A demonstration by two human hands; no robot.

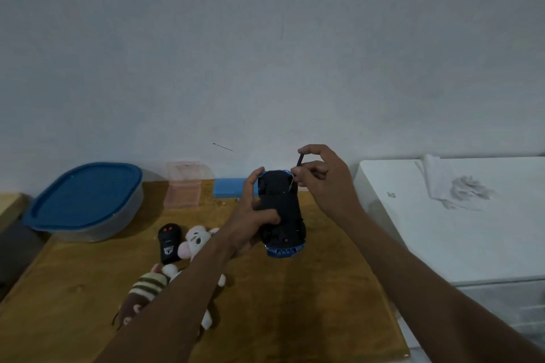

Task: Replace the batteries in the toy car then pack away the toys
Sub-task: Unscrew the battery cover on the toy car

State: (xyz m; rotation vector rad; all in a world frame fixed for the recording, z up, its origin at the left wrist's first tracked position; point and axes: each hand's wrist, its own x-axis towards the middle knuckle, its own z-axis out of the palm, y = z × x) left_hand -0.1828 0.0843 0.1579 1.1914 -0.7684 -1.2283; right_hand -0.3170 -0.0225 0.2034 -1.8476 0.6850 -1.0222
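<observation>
Black plastic faced the camera: the blue plastic toy car (281, 209) was turned belly-up and held above the brown wooden table (324, 289), with a blue bumper showing at its six o'clock end. The left hand (250, 218) gripped it from the nine o'clock side, one finger stretched up along the car's edge toward twelve o'clock and the others curled onto the dark chassis. At one o'clock from the car, the right hand (327, 183) pinched a thin dark screwdriver (298, 166) between thumb and curled fingers. The tool stood nearly upright, its metal tip down on the chassis near the far right corner. Whether the tip sat in a screw could not be made out.

At eight o'clock from the car, a black oval remote control with red buttons (168, 243) lay on the wood, just beside a white plush toy with pink ears (196, 240). At seven o'clock a brown-and-cream striped plush toy (147, 286) lay partly hidden under the left forearm. At nine o'clock, well apart, a clear plastic container with a blue lid (85, 200) sat at the table's far left corner. A pale pink translucent box (183, 186) stood against the wall on the container's three o'clock side, and a flat blue block (228, 187) lay just past it, partly behind the left hand. At three o'clock from the car a white cabinet top (442, 239) stood beside the table, carrying a crumpled white cloth (460, 190).
</observation>
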